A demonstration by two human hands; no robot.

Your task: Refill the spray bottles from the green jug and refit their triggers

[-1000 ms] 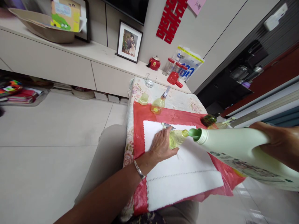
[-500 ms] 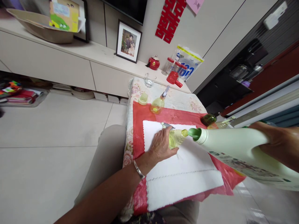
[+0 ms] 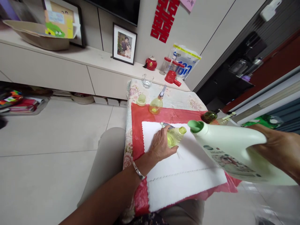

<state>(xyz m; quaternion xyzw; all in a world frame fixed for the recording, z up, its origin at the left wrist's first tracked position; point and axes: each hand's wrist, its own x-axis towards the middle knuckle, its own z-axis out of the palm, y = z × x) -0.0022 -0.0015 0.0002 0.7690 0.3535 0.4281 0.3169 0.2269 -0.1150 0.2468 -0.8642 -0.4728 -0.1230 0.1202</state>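
My left hand (image 3: 162, 143) is wrapped around a clear yellow-green plastic bottle (image 3: 174, 137), which tilts with its uncapped neck toward the right. My right hand (image 3: 276, 147) grips the handle of a large pale green jug (image 3: 225, 136). The jug lies nearly on its side, its green spout (image 3: 195, 126) a short gap from the bottle's neck. Beneath both is a white sheet (image 3: 185, 178) with a scalloped edge. Just behind the bottle, a grey spray head (image 3: 167, 125) is partly hidden by my fingers.
Farther back on the table stand a yellowish spray bottle (image 3: 156, 104), a pale green cap (image 3: 141, 100) and a glass cup (image 3: 147, 81). A dark green bottle (image 3: 209, 116) lies at the right edge. Red plastic (image 3: 138, 134) covers the tablecloth. Red-lidded jars (image 3: 165, 65) stand on the cabinet ledge.
The jug's spout has drawn back from the bottle's neck and its mouth has tipped upward. The bottle's neck has shifted slightly up and left. My left hand keeps its hold.
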